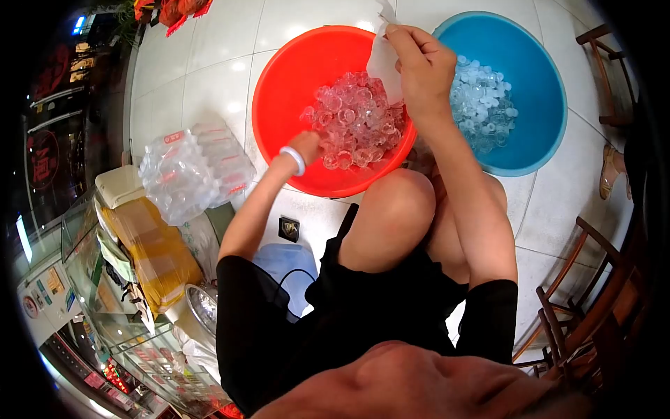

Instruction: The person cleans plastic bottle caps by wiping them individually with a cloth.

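Note:
My right hand [427,73] is closed in a pinch on a thin, whitish translucent plastic bag or sheet [385,66], held up over the right rim of the red basin [279,91]. Inside that basin lies a heap of small clear plastic cup-like pieces [359,119]. My left hand [305,145], with a pale bracelet [294,160] on the wrist, reaches in at the heap's left edge; its fingers are hidden, so their grip cannot be made out. The blue basin [541,91] to the right holds more clear pieces with white cap-like parts [481,91].
A bundle of clear plastic packaging [195,167] lies left of the red basin. Beside my left arm stand a yellow taped package [150,244] and a blue translucent container [287,269]. Wooden chairs [579,293] line the right; a person's shoe [611,171] shows there.

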